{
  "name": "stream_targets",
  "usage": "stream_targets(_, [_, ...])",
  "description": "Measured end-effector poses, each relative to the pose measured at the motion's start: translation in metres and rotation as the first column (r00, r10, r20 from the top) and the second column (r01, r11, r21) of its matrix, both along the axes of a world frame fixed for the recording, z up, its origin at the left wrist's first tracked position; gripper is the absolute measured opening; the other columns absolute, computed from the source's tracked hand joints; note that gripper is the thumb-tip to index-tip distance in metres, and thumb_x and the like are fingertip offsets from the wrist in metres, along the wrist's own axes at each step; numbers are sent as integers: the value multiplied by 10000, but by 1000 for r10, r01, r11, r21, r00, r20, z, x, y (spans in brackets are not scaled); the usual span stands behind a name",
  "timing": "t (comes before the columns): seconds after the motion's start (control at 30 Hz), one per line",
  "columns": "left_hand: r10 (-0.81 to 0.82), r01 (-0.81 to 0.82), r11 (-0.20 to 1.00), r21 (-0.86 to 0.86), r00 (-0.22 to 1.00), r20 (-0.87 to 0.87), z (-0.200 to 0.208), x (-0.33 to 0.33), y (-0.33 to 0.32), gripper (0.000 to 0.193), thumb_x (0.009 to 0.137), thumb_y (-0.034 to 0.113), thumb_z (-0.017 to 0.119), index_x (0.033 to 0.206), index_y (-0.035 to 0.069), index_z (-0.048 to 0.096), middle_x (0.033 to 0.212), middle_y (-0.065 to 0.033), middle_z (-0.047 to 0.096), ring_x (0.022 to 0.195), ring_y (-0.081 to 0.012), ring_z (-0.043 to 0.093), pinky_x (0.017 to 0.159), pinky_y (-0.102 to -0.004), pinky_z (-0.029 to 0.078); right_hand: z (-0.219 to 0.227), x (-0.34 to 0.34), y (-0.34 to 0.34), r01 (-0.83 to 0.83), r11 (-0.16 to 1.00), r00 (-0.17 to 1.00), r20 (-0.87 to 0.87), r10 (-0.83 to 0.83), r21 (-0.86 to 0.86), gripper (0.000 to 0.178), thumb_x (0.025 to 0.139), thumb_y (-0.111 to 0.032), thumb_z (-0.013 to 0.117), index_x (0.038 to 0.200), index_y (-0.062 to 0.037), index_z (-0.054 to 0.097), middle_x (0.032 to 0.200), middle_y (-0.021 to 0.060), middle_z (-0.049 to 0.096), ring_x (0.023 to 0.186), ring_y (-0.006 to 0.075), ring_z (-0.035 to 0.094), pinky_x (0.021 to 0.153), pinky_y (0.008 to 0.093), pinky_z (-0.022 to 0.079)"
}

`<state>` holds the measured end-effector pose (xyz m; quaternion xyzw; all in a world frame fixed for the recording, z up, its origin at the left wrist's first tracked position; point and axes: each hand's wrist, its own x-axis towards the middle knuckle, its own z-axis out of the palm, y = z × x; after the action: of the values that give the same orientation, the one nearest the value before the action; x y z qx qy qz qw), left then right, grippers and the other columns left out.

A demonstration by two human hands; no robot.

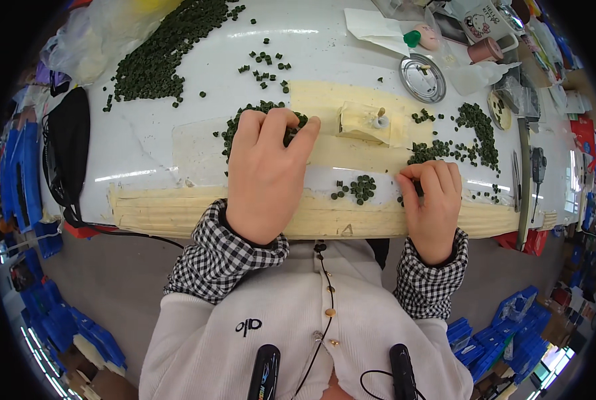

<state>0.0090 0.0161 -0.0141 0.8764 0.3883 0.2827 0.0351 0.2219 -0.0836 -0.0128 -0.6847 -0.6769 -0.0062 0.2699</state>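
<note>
Small dark green spool-shaped pieces lie in several heaps on the white table. Over one heap (261, 108) at the middle left is my left hand (265, 170), its fingers curled down and closing toward the thumb; whatever lies between the tips is hidden. My right hand (437, 203) is at the near edge of another heap (428, 152), thumb and bent fingers drawn together, and I cannot make out what they hold. Between the hands, farther off, a tape-covered block (363, 123) with a small upright post (382, 119) sits on yellowish tape. A small cluster of green pieces (360, 189) lies nearer me.
A large green pile (155, 70) spreads at the far left beside a clear plastic bag (101, 47). A black face mask (68, 147) lies by the left edge. On the right are a round metal lid (423, 78), tweezers (516, 180), a thread spool (485, 51) and a squeeze bottle (475, 79).
</note>
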Motion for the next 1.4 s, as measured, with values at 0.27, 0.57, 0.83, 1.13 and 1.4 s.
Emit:
stream_targets(0.27, [27,-31,998,-61,998,-61,-2,0,-3,192,747,-15,655,933,36,666,897,-68,563,853,-264,481,733,-343,446,3,-12,-7,112,991,905,-420,-71,74,121,787,74,669,871,21,599,806,103,613,680,195,586,635,277,473])
stream_targets(0.57, [34,-34,999,-6,999,-8,-6,-5,-2,183,686,-8,619,866,19,632,802,-67,543,779,-249,487,695,-326,446,6,-14,-14,129,987,785,-618,-46,91,128,798,70,672,918,45,636,803,93,635,691,138,586,674,239,469])
stream_targets(0.83, [-32,73,984,-165,970,239,10,-12,-7,136,804,-27,662,933,11,642,870,-64,634,749,-192,552,666,-285,455,13,-25,-16,-52,996,279,-959,-58,-76,162,882,26,612,1036,71,636,900,125,675,819,171,667,769,262,534])
stream_targets(1.13, [330,687,318,-654,566,755,16,-10,-27,126,923,47,587,1032,-16,599,989,-116,675,867,-119,623,741,-250,516,12,-37,-1,-309,948,-130,-984,-121,-75,224,917,-20,584,1122,65,612,989,165,686,906,206,683,809,301,559])
stream_targets(1.4, [507,816,106,-568,448,737,8,-11,-25,208,950,70,554,1134,-15,597,1018,-118,676,902,-146,644,807,-258,523,10,-46,3,-235,972,-85,-996,9,29,171,901,32,578,1066,64,605,988,152,681,903,179,668,826,298,547])
